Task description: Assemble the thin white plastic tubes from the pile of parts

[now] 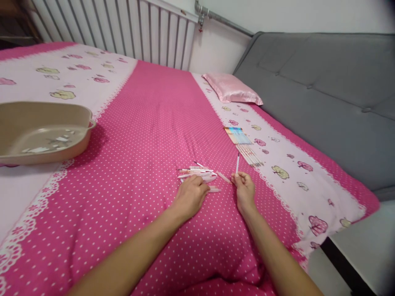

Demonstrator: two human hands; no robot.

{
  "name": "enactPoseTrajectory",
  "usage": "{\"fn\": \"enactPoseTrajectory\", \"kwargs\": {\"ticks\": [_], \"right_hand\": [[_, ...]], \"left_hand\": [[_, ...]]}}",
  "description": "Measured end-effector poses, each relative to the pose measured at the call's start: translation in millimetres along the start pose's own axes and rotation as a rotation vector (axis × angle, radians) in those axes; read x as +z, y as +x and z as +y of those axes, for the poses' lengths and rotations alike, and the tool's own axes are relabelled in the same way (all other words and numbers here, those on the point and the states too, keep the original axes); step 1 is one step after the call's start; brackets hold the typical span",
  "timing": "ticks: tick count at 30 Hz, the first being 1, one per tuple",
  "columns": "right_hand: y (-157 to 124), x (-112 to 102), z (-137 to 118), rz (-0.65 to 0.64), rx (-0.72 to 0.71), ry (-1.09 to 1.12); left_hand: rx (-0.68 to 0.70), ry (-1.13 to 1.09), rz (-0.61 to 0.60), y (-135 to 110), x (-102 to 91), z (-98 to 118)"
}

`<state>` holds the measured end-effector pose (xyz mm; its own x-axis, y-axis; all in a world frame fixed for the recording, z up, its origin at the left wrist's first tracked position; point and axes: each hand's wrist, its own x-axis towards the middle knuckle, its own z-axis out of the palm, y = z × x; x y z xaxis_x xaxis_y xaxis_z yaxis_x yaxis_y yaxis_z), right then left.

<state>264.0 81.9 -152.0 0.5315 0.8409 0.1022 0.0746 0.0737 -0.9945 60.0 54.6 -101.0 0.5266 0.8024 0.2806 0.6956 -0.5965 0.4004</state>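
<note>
My right hand point(245, 191) pinches a slim white pen refill point(237, 163) between thumb and fingertips, and its dark tip points up. On the pink dotted sheet, my left hand point(191, 194) rests with curled fingers at a loose pile of white and pink pen parts point(197, 170). Whatever those fingers grip is hidden beneath them. One pale pink pen barrel point(223, 177) lies between my two hands. Beyond the right hand, pens are laid side by side in two rows, a blue and tan row point(239, 135) and a pinkish white row point(248, 155).
A beige plastic basin point(83, 142) with small white and grey pieces in it stands at the left on the bed point(148, 107). A pink pillow point(233, 88) lies near the grey headboard point(314, 78). Behind the bed is a white radiator point(138, 31) with a pipe.
</note>
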Motion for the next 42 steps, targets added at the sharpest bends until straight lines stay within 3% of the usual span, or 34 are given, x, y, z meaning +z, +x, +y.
{"fn": "enactPoseTrajectory", "kwargs": {"ticks": [8,20,27,31,36,42], "right_hand": [[-2,3,-8,0.02,0.044,0.046],[1,3,-20,0.054,0.171,0.244],[1,-2,-33,0.025,0.224,0.344],[-2,-1,-39,0.003,0.231,0.369],[-7,3,-47,-0.042,0.228,0.393],[-16,8,-59,-0.114,0.201,0.391]], "left_hand": [[-0.154,0.039,0.04,3,10.3,0],[-0.053,0.097,-0.043,7,6.2,7],[-0.022,0.077,0.051,7,15.2,1],[-0.064,-0.086,0.093,6,16.1,-2],[-0.211,-0.253,0.256,6,9.9,-12],[-0.378,-0.195,0.382,7,-1.9,-26]]}}
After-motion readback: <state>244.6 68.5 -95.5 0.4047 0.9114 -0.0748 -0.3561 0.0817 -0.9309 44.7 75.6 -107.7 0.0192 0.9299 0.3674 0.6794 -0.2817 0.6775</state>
